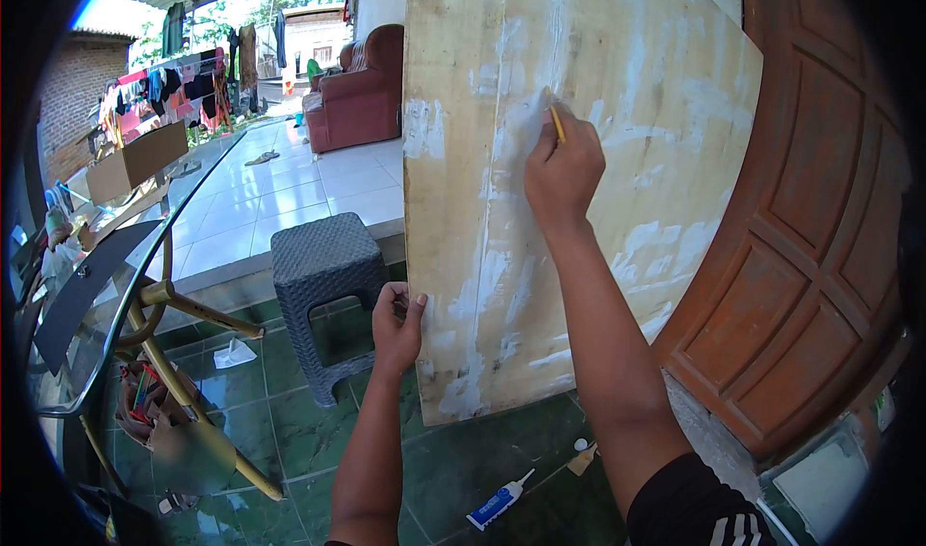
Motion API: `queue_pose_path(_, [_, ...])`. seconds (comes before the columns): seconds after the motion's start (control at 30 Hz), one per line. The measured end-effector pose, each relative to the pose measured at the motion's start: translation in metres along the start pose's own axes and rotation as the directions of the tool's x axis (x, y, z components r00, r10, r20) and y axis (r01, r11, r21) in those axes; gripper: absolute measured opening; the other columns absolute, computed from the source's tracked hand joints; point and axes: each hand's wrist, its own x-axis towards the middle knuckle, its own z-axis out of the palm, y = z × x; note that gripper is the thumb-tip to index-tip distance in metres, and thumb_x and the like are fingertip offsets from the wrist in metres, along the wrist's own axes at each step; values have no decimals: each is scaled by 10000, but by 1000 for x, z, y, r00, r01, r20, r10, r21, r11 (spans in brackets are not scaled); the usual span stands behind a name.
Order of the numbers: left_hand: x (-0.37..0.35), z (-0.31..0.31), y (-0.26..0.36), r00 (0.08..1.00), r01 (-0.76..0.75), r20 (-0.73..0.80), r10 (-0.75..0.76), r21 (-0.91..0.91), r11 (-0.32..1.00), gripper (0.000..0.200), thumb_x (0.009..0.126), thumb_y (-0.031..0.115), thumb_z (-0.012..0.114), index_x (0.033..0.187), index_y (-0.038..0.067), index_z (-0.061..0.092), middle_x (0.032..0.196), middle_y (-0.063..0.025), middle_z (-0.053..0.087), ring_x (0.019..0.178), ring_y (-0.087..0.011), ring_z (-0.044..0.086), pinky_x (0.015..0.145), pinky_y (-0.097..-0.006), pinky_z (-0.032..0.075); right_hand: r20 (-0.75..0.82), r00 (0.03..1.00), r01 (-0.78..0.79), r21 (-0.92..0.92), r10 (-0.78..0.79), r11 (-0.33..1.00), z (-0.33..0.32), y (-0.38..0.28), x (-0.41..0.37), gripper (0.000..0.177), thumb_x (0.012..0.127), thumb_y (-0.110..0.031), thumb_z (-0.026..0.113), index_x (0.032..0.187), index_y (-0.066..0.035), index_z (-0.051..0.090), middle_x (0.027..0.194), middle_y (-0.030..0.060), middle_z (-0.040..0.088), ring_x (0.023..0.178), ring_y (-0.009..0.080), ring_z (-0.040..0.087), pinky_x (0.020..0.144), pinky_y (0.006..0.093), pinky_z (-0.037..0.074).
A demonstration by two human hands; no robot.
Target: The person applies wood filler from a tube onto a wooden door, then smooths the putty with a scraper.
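Head view gives me a pale wooden board (482, 218) standing upright straight ahead, a brown panelled door (786, 228) to its right. My right hand (566, 165) pinches a slim yellow tool (558, 124), its tip at the upper middle of the board, close to a vertical seam (497, 88); the tip is too small for me to name. I judge the step in hand to be working along these joints, and the next move to call for a light, steady stroke with the board kept still. My left hand (397, 326) sits well apart from the right, low at the board's left edge, fingers curled; whether it truly clamps the edge I cannot tell. White patches (661, 242) streak the surface unevenly, thickest about the seams and lower right. On green floor tiles (338, 450) below lies a blue-and-white tube (498, 504), nozzle pointing up and right. Left of the board stands a dark woven-pattern stool (328, 242), and beyond it white tiles (289, 194) carry a red armchair (357, 102), with laundry (183, 83) hanging outside.
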Motion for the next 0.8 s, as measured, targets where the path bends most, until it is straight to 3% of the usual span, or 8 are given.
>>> queue_pose_path(0.17, [1, 1, -1, 1000, -1, -9, 1, 11, 1000, 146, 955, 105, 714, 1013, 18, 612, 842, 0, 575, 763, -94, 510, 723, -273, 452, 17, 962, 258, 265, -273, 929, 20, -45, -49, 242, 899, 8, 645, 1129, 31, 718, 891, 196, 685, 831, 372, 647, 738, 433, 526])
queue_pose_path(0.27, [2, 0, 0, 1000, 14, -4, -13, 29, 999, 144, 956, 104, 714, 1012, 17, 614, 836, 3, 575, 750, -91, 508, 712, -272, 453, 395, 894, 42, 395, -210, 918, 4, -50, -55, 352, 827, 41, 612, 1171, 51, 686, 959, 244, 697, 888, 393, 655, 807, 454, 543])
queue_pose_path(0.4, [2, -2, 7, 1000, 8, 13, -9, 63, 998, 140, 956, 103, 714, 1012, 18, 617, 842, 8, 581, 748, -82, 511, 705, -265, 453, -21, 999, 31, 284, -26, 958, -9, -17, 11, 224, 937, -5, 627, 1138, 16, 724, 932, 196, 718, 835, 373, 664, 755, 429, 538])
queue_pose_path(0.5, [3, -4, 11, 999, 41, 31, -43, 51, 998, 131, 953, 99, 713, 1009, 29, 617, 853, 19, 580, 753, -72, 507, 713, -250, 450, 3, 993, 117, 106, -118, 987, -4, 5, 28, 299, 873, 37, 647, 1165, 24, 712, 1083, 195, 734, 979, 359, 670, 865, 417, 552])
queue_pose_path(0.6, [4, -4, 8, 999, 24, 34, -26, 39, 999, 133, 954, 95, 714, 1013, 21, 621, 840, 12, 585, 744, -77, 513, 702, -258, 453, 141, 930, 321, 129, -338, 938, -1, -1, -23, 523, 710, 82, 703, 1230, 39, 664, 1181, 199, 713, 1035, 369, 662, 930, 425, 550])
queue_pose_path(0.67, [4, -3, 6, 1000, 15, 20, -16, 50, 999, 138, 958, 92, 715, 1018, 6, 625, 827, -1, 595, 734, -85, 525, 689, -271, 456, 292, 856, 347, 286, -427, 893, -11, -7, -67, 509, 720, 69, 710, 1225, 25, 670, 1183, 184, 717, 1050, 353, 669, 943, 408, 553])
queue_pose_path(0.73, [5, -2, 5, 999, 31, 19, -32, 33, 999, 143, 956, 95, 718, 1021, 6, 626, 833, -3, 596, 737, -84, 524, 690, -270, 456, 528, 667, 281, 473, -525, 835, -22, -13, -96, 482, 730, 98, 663, 1203, 9, 687, 1142, 173, 726, 1026, 341, 677, 927, 417, 564])
queue_pose_path(0.8, [6, -4, 4, 999, 29, 20, -30, 39, 999, 148, 953, 96, 721, 1024, 7, 628, 839, -4, 596, 740, -84, 522, 692, -269, 456, 561, 652, 217, 506, -509, 835, -27, -1, -83, 448, 742, 106, 637, 1173, 4, 702, 1119, 173, 726, 1016, 350, 678, 919, 420, 564])
